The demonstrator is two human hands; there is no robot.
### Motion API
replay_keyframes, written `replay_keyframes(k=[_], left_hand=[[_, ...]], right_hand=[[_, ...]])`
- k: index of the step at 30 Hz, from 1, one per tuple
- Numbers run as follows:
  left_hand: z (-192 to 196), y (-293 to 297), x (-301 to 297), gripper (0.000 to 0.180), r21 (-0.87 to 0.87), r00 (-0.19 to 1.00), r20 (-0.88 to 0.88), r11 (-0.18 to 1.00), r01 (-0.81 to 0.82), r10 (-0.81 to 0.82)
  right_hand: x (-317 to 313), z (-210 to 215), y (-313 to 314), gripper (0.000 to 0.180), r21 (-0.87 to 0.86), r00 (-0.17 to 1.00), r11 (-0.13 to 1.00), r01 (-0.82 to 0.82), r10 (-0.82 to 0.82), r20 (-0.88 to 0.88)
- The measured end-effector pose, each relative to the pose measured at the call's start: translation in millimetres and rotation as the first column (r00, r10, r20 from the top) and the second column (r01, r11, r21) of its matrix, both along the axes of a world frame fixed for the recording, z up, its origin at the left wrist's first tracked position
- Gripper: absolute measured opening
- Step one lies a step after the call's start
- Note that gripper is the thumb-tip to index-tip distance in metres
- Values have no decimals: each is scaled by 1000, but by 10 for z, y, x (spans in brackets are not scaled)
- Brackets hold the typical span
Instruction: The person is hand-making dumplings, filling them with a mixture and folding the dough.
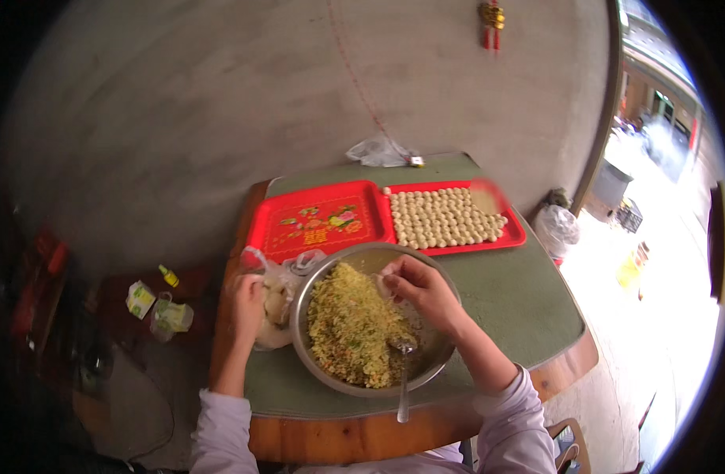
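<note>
A wide metal bowl stands before me, heaped with a chopped yellow-green filling. A metal spoon leans in it, its handle over the near rim. Above the bowl's right side, my right hand is closed, pinching a small pale dough wrapper at the fingertips. To the bowl's left lies a clear plastic bag with pale round dough pieces inside. My left hand is closed at the bag's left edge, its fingertips partly hidden.
Behind the bowl, a red tray with a flower print sits beside a second red tray bearing rows of small pale dough balls. All stand on a green-topped wooden table. A crumpled plastic bag lies near the wall.
</note>
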State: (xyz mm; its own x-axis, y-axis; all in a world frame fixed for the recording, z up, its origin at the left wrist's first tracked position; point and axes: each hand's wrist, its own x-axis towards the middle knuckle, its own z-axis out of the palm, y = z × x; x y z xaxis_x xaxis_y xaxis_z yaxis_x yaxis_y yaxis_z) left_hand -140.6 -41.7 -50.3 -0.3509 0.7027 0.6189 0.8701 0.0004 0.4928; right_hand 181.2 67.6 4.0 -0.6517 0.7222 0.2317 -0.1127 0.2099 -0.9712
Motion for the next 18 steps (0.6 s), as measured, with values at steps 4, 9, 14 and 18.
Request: replay_keyframes(k=[4, 9, 14, 18], left_hand=[[242, -225, 443, 20, 176, 658, 716, 973, 152, -232], [506, -137, 1382, 37, 410, -362, 902, 724, 555, -234], [628, -7, 1576, 37, 468, -299, 883, 719, 513, -361], [815, 50, 1694, 37, 545, -290, 837, 675, 497, -464]], right_hand=[[-35, -32, 2, 12, 6, 1000, 1000, 11, -11, -9], [-32, 145, -262, 10, 590, 974, 800, 111, -205, 95], [45, 344, -279, 13, 710, 979, 684, 166, -199, -38], [119, 202, -102, 13, 221, 972, 947, 233, -216, -97]])
